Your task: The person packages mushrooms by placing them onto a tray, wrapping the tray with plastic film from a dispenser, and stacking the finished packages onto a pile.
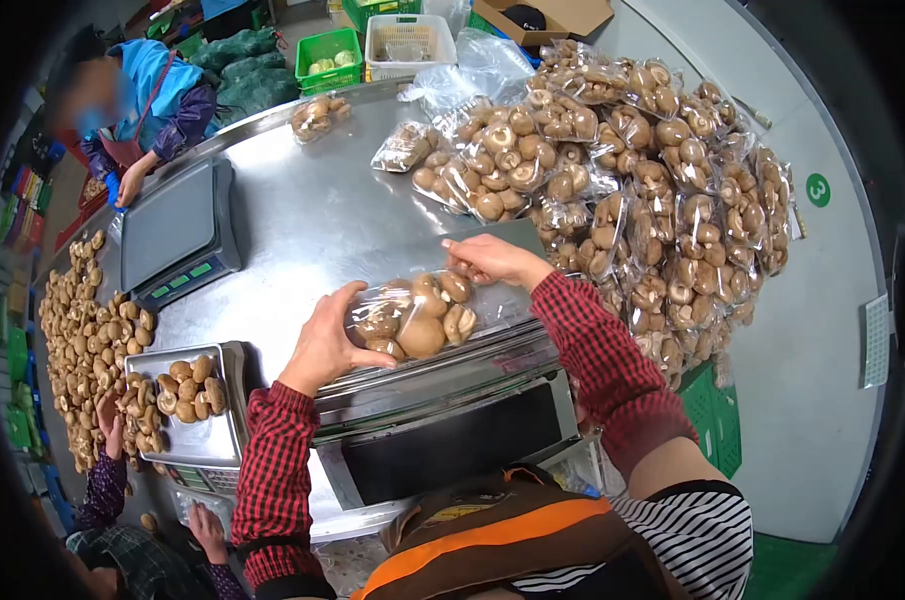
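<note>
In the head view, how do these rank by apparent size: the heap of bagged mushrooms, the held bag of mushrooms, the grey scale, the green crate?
1. Heap of clear bagged brown mushrooms
2. Grey flat scale
3. Clear held bag of mushrooms, nearer the camera, so unsure against the scale
4. Green plastic crate, farthest away

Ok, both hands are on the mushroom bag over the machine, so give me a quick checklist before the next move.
1. Left hand grips the near end of the bag of mushrooms: ok.
2. Right hand pinches the far end of the bag: ok.
3. Bag mouth sealed: cannot tell, the film is blurred.
4. Bag lies over the machine: ok.
5. Room on the steel table beside the pile of packed bags: ok.
6. Other people's hands away from the bag: ok, they are at the loose mushrooms and the scale.
</note>
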The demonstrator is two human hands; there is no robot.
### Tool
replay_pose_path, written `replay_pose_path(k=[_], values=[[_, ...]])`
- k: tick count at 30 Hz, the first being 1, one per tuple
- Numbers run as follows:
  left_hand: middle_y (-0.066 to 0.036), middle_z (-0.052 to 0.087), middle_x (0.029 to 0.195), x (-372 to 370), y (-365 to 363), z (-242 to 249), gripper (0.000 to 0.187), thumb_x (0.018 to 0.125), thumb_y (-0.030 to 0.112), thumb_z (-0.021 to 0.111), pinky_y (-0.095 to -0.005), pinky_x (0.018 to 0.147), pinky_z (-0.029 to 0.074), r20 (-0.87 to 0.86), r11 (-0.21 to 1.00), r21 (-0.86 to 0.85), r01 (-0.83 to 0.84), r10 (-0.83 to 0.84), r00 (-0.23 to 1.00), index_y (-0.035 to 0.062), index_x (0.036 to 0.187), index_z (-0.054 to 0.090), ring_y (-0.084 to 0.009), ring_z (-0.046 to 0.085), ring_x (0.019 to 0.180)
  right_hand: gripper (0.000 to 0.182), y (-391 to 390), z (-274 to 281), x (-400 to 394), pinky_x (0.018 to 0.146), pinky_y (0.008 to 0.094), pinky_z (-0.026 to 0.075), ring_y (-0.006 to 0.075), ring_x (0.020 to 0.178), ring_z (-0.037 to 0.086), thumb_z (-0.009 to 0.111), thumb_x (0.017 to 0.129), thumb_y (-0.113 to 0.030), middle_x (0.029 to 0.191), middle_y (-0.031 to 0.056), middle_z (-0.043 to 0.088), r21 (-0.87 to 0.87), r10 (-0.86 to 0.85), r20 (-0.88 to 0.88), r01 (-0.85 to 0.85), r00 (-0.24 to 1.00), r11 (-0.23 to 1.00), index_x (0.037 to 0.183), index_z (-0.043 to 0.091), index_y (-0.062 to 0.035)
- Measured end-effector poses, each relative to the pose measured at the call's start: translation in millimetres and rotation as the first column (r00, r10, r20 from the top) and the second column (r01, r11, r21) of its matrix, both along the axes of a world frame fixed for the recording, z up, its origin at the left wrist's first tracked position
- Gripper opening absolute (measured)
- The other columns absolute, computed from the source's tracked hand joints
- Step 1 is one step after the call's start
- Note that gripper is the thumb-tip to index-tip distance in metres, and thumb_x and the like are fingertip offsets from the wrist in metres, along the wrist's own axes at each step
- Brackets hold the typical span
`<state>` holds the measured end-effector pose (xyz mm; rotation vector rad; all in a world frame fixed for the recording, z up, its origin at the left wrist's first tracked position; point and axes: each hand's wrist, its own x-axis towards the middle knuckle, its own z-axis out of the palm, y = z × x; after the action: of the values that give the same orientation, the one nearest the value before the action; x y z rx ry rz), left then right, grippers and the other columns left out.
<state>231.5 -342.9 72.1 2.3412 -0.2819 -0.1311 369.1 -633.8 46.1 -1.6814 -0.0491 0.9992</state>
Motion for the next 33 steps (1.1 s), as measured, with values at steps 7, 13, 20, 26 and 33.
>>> replay_pose_path(k=[7,13,20,26,33], values=[[-0.01,0.065,0.083,-15.8,17.5,-16.1,0.088,0.068,0.039,0.089,-0.0294,0.075,0.051,-0.215,0.939,-0.318,-0.133,0.065,0.974,-0.0003,0.135,0.048,-0.0174,0.063,0.081,0.066,-33.7,9.0,-8.7,0.061,0.0316,0.048,0.0192,0.062,0.06,0.063,0.086,-0.062,0.078,0.0103,0.06,-0.326,0.418,0.424,-0.296,0.803,0.898,0.086,0.068,0.0038],[-0.001,0.063,0.076,-30.6,13.6,-47.5,0.03,0.098,0.023,0.059,-0.0253,0.062,0.047,-0.498,0.682,-0.533,-0.501,0.225,0.837,-0.0036,0.11,0.066,-0.0077,0.054,0.065,0.039,-38.6,-37.6,-60.7,0.065,0.0303,0.052,0.0189,0.074,0.065,0.057,0.099,-0.034,0.097,0.0102,0.06,-0.109,-0.147,0.623,0.272,0.769,0.956,0.101,0.065,0.0048],[-0.003,0.059,0.065,-75.4,-19.1,-1.5,0.031,0.098,0.025,0.056,-0.0247,0.046,0.036,-0.322,0.745,-0.469,-0.474,0.356,0.877,-0.0016,0.085,0.065,-0.0059,0.043,0.048,0.029,-35.1,33.3,-143.5,0.052,0.0278,0.054,0.0165,0.066,0.063,0.042,0.105,-0.032,0.096,0.0097,0.061,0.057,-0.48,0.081,0.477,0.873,0.877,0.11,0.049,-0.0042],[0.0,0.051,0.061,-171.2,-23.8,-10.8,0.034,0.099,0.027,0.057,-0.0244,0.045,0.037,-0.474,0.828,-0.294,-0.477,0.306,0.825,0.0008,0.076,0.056,-0.0057,0.046,0.05,0.028,-57.5,30.3,-264.3,0.053,0.0266,0.054,0.017,0.066,0.066,0.041,0.105,-0.031,0.093,0.0077,0.062,0.0,-0.398,-0.141,0.402,0.906,0.916,0.111,0.047,-0.0046],[-0.009,0.044,0.059,-221.6,-74.0,-49.8,0.032,0.1,0.019,0.055,-0.0351,0.05,0.038,-0.05,0.835,-0.366,-0.412,0.424,0.904,0.0019,0.073,0.052,-0.015,0.047,0.054,0.031,-45.6,-7.9,-351.1,0.056,0.0359,0.042,0.0177,0.056,0.049,0.055,0.099,-0.027,0.062,0.0134,0.051,-0.134,-0.459,0.705,0.736,0.541,0.663,0.084,0.053,0.0002]])
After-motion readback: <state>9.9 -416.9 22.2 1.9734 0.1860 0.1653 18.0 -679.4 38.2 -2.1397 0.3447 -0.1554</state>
